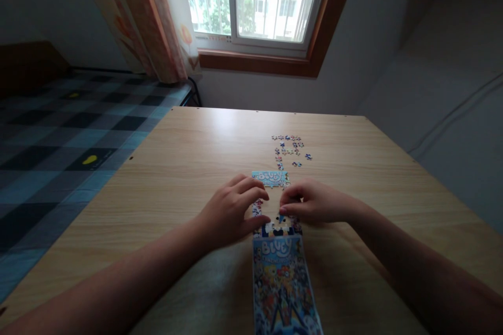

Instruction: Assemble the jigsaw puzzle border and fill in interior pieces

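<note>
A partly joined jigsaw puzzle (269, 178) lies flat on the wooden table, its light blue top strip lettered "BLUEY" and its middle showing bare wood. My right hand (310, 200) pinches a small blue and dark puzzle piece (282, 218) over the lower part of the puzzle. Over the left edge of the puzzle rests my left hand (238, 208), thumb and fingers apart, with nothing held in it. Nearest to me is a printed Bluey picture sheet (281, 288), touching or overlapping the puzzle's lower edge; which of the two, I cannot tell.
Several loose puzzle pieces (290, 151) are spread on the table (188, 167) beyond the puzzle. A bed with a checked cover (86, 131) stands to the left. Behind the table are a curtain (137, 15) and a barred window (259, 0).
</note>
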A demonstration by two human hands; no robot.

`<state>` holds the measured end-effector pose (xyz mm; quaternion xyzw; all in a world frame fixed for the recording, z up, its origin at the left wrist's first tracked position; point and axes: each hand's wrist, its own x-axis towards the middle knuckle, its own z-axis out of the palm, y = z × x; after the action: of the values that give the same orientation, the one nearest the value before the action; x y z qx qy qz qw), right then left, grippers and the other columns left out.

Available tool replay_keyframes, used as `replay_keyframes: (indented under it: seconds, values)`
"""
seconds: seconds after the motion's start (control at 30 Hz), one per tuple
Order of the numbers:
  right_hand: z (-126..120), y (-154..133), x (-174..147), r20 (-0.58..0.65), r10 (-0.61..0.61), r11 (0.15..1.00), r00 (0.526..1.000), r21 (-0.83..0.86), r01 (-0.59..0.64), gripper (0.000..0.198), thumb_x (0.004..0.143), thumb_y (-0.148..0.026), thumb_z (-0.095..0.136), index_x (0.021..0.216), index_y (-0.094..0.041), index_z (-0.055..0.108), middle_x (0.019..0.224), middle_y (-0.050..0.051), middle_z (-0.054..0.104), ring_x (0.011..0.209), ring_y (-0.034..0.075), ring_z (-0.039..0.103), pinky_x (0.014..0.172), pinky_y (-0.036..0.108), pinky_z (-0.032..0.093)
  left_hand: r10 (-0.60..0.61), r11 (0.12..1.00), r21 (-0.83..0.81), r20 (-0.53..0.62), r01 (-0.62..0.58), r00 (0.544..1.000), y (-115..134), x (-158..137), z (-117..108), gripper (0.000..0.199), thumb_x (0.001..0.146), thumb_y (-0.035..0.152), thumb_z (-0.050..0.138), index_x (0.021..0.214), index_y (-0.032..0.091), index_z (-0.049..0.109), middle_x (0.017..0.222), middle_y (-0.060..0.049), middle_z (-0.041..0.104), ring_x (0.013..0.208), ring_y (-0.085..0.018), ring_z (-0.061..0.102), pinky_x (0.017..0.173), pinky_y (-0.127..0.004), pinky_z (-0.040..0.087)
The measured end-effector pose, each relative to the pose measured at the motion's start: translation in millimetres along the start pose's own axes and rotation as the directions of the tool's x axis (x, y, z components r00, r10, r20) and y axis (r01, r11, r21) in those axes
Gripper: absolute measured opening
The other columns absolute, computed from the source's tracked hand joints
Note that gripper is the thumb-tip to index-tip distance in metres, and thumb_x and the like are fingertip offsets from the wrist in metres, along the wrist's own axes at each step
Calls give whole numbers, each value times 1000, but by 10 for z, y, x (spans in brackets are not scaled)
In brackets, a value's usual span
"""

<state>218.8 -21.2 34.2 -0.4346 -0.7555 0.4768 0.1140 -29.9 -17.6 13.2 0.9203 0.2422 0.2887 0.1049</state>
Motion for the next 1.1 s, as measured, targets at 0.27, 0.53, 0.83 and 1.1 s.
replay_keyframes:
  seconds: [0.27, 0.53, 0.83, 1.1]
  values:
    - [89, 10, 14, 10, -93, 964, 996, -249, 92, 13, 88, -29, 67, 85, -20, 77, 72, 0, 71, 63, 12, 57, 58, 25, 38, -46, 998, 46, 70, 43, 997, -29, -18, 67, 30, 81, 37, 76, 105, 22, 65, 122, -8, 67, 112, -29, 58, 99, -51, 47]
    - [154, 5, 3, -51, -143, 926, 988, -360, 116, 13, 88, -24, 66, 91, -26, 78, 91, 1, 77, 81, 16, 66, 73, 28, 44, -74, 995, 71, 77, 69, 994, -24, -19, 70, 30, 79, 36, 78, 103, 23, 66, 129, -9, 65, 118, -33, 56, 102, -57, 45]
    - [153, -29, 2, -76, -95, 954, 993, -293, 69, 11, 87, -28, 67, 84, -22, 76, 76, 1, 72, 68, 13, 59, 61, 27, 39, -79, 995, 67, 91, 73, 993, -24, -24, 79, 28, 77, 32, 78, 101, 24, 66, 131, -9, 64, 122, -33, 55, 104, -58, 45]
    - [99, -36, 7, 33, 35, 999, 999, -38, -34, 16, 88, -30, 66, 82, -16, 74, 66, 0, 65, 58, 10, 51, 52, 23, 37, -83, 995, 60, 107, 77, 991, -35, -25, 79, 27, 78, 32, 78, 101, 23, 66, 132, -9, 64, 123, -34, 55, 104, -59, 44]
